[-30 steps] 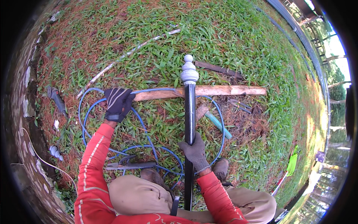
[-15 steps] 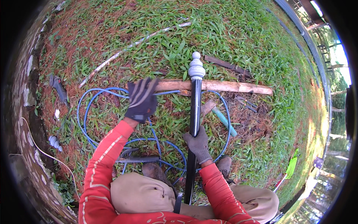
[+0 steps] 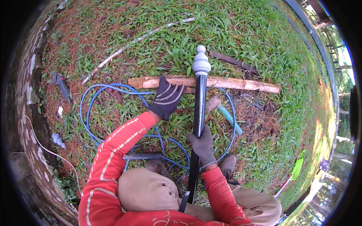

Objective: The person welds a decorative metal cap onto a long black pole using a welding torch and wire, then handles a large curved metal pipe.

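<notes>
At far left a mottled stone ledge point(image 3: 36, 94) runs up the view, a thin white cord point(image 3: 56, 154) curving along it. Next on the grass lie a small gray ribbed finial point(image 3: 57, 140) and, above it, a dark gray tool point(image 3: 63, 88) of a kind too small to make out. The blue hose point(image 3: 82, 103) loops across the ground, with a pale stick point(image 3: 122, 49) slanting above it. A dark-handled tool point(image 3: 145, 155) is partly hidden by the red left sleeve. The left hand point(image 3: 167, 98), in a striped black glove, covers part of the hose just below the split-looking log point(image 3: 233, 83); its fingers point toward the pole, and I cannot tell whether they pinch the hose. The glossy black pole point(image 3: 200, 103), topped by a gray-white turned finial point(image 3: 201, 64), stands across the log in view, its lower part running toward the lap. The right hand point(image 3: 202, 146), gloved in gray, has its fingers wrapped round the pole. Right of this lie a teal-handled hammer-like tool point(image 3: 230, 120), a dark plank point(image 3: 233, 61) and pliers point(image 3: 254, 101); farther right is something bright green point(image 3: 298, 167).
</notes>
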The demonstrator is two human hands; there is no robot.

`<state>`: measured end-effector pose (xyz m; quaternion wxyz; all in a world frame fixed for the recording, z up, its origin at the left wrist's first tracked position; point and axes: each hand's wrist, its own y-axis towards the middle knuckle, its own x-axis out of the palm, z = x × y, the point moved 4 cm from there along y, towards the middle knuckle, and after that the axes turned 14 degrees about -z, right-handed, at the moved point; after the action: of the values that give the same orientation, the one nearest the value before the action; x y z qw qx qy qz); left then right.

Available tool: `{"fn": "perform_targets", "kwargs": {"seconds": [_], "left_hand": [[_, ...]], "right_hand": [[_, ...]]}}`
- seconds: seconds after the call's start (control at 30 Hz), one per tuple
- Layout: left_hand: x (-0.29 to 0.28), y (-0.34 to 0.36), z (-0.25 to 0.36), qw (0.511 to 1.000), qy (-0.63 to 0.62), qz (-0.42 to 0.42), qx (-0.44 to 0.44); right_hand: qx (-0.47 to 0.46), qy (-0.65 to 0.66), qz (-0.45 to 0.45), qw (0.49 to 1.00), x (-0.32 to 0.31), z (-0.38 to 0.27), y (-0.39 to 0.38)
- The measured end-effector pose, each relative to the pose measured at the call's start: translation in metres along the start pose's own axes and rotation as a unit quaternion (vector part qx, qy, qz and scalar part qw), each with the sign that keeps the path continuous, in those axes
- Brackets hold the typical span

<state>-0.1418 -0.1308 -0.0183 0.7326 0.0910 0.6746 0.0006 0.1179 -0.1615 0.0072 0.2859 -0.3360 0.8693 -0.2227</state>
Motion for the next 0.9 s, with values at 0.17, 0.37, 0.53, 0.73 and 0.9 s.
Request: {"fn": "perform_targets", "kwargs": {"seconds": [0.17, 0.37, 0.53, 0.73, 0.9], "left_hand": [[0.015, -0.024, -0.010, 0.995, -0.007, 0.020, -0.094], [-0.014, -0.017, -0.010, 0.966, -0.243, -0.007, -0.088], [-0.037, 0.010, -0.025, 0.890, -0.437, 0.009, -0.129], [-0.025, 0.037, -0.053, 0.865, -0.445, -0.158, -0.169], [-0.011, 0.025, -0.054, 0.872, -0.414, -0.174, -0.194]], "right_hand": [[-0.009, 0.006, -0.011, 1.000, 0.005, -0.005, 0.003], [-0.002, 0.009, -0.005, 1.000, -0.002, -0.005, 0.004], [0.019, 0.001, -0.019, 1.000, -0.005, -0.021, -0.006], [-0.002, -0.002, -0.015, 1.000, -0.008, -0.026, -0.009], [0.028, 0.000, -0.029, 0.999, -0.003, -0.017, -0.004]]}}
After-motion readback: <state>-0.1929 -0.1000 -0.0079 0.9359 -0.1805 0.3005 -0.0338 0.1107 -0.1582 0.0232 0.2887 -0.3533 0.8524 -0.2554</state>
